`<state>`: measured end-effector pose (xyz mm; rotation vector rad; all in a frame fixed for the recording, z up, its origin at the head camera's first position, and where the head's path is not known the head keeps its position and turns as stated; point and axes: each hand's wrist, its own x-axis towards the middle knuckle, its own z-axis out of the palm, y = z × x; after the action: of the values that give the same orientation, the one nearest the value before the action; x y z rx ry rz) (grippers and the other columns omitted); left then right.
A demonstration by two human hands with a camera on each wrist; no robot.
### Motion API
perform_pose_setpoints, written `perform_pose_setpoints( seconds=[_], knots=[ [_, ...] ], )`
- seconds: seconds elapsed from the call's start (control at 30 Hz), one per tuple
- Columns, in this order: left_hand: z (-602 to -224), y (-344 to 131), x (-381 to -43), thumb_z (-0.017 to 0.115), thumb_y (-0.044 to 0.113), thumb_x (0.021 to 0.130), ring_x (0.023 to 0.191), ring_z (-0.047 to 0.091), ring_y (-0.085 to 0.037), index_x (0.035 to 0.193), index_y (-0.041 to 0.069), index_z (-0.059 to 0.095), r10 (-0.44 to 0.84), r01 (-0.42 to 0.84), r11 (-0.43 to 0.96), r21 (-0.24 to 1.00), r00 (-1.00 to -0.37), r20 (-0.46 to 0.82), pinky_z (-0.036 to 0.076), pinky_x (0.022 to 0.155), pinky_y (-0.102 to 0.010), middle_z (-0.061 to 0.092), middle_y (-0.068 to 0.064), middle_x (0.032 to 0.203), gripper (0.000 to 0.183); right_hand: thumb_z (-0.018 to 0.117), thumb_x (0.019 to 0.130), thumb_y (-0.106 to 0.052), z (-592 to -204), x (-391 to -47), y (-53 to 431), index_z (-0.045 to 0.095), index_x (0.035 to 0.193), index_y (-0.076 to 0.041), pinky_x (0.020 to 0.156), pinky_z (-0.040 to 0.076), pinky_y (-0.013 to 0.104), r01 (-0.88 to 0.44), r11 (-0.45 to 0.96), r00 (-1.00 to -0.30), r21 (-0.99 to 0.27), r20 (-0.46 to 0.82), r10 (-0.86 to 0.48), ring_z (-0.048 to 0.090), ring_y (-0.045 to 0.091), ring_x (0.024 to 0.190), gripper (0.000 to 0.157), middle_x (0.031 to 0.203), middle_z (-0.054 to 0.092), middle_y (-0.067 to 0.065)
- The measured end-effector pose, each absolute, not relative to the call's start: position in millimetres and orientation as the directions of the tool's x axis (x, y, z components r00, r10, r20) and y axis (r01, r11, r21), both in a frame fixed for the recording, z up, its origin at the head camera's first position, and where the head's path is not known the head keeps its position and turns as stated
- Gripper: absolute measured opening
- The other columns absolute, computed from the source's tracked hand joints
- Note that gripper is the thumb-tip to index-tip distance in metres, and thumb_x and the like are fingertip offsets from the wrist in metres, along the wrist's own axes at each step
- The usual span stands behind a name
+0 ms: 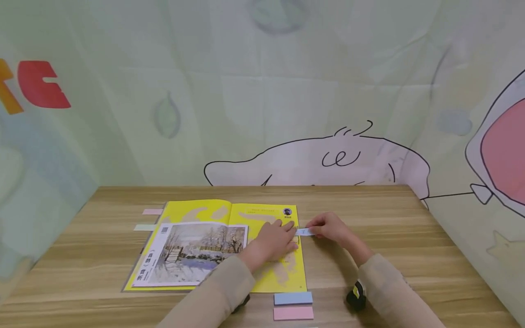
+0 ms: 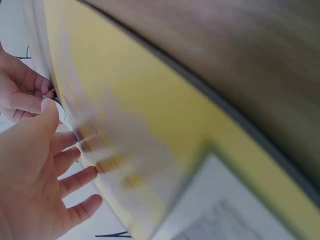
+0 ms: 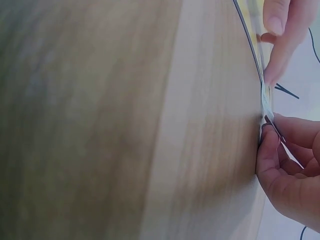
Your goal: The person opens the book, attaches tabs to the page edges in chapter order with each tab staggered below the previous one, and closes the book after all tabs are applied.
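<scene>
An open book (image 1: pixel 262 286) with yellow pages lies on the wooden table. My left hand (image 1: pixel 272 241) rests on its right page, fingers spread, with the fingertips close to the outer edge. Just beyond that edge, my right hand (image 1: pixel 332 228) pinches the outer end of a light blue sticky tab (image 1: pixel 304 232) between thumb and fingers. The tab's other end meets the page edge beside the left fingertips. In the right wrist view the tab (image 3: pixel 266 102) runs as a thin strip between both hands. A winter landscape picture (image 1: pixel 193 255) covers much of the left page.
A blue sticky-note pad (image 1: pixel 293 298) and a pink one (image 1: pixel 293 313) lie in front of the book. From the book's left edge stick out a pink tab (image 1: pixel 152 212) and a pale green tab (image 1: pixel 145 227). A printed cloth wall (image 1: pixel 262 105) stands behind the table.
</scene>
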<state>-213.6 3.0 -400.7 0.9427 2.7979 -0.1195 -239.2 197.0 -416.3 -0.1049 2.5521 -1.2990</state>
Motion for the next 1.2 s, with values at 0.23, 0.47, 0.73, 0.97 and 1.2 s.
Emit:
perform_pose_setpoints(
  seconds=[0.23,0.47,0.73,0.97,1.2],
  knots=[
    [-398,-10,-211,0.037,0.048,0.097,0.126,0.04,-0.022,0.141,0.016,0.041,0.592,0.601,0.799,0.013,-0.782,-0.194,0.041,0.095,-0.044,0.038,0.0,0.145,0.055,0.063,0.085,-0.002,-416,-238,198,0.07,0.096,0.004,0.061,0.049,0.024,0.053,0.578,-0.961,-0.815,-0.2,-0.193,0.053,0.013,0.065,0.014,0.083,0.065,0.005],
    [-399,-16,-211,0.038,0.046,0.097,0.123,0.043,-0.024,0.138,0.021,0.047,0.627,0.622,0.777,0.091,-0.755,-0.191,0.042,0.095,-0.044,0.042,-0.002,0.142,0.049,0.064,0.086,-0.003,-415,-238,199,0.07,0.096,0.004,0.062,0.05,0.025,0.068,0.576,-0.96,-0.814,-0.21,-0.183,0.053,0.013,0.066,0.014,0.084,0.065,0.006],
    [-399,-10,-211,0.038,0.046,0.098,0.126,0.04,-0.022,0.138,0.019,0.047,0.691,0.688,0.721,0.087,-0.704,-0.162,0.037,0.099,-0.047,0.039,0.002,0.145,0.049,0.064,0.086,-0.005,-414,-240,200,0.07,0.096,0.003,0.063,0.05,0.025,0.103,0.576,-0.958,-0.811,-0.237,-0.162,0.054,0.015,0.068,0.014,0.085,0.065,0.006],
    [-403,1,-212,0.037,0.048,0.097,0.129,0.037,-0.021,0.139,0.018,0.045,0.687,0.688,0.724,0.051,-0.712,-0.15,0.034,0.102,-0.048,0.04,0.003,0.144,0.052,0.064,0.086,-0.004,-414,-240,200,0.07,0.096,0.004,0.063,0.051,0.024,0.101,0.561,-0.959,-0.822,-0.231,-0.166,0.055,0.013,0.068,0.014,0.084,0.064,0.006],
    [-406,4,-212,0.037,0.05,0.096,0.131,0.035,-0.02,0.14,0.019,0.043,0.658,0.657,0.751,0.069,-0.734,-0.168,0.03,0.105,-0.048,0.039,0.005,0.145,0.054,0.063,0.086,-0.004,-414,-238,197,0.069,0.096,0.005,0.064,0.051,0.025,0.094,0.563,-0.956,-0.821,-0.232,-0.178,0.055,0.014,0.068,0.015,0.085,0.064,0.006]
  ],
)
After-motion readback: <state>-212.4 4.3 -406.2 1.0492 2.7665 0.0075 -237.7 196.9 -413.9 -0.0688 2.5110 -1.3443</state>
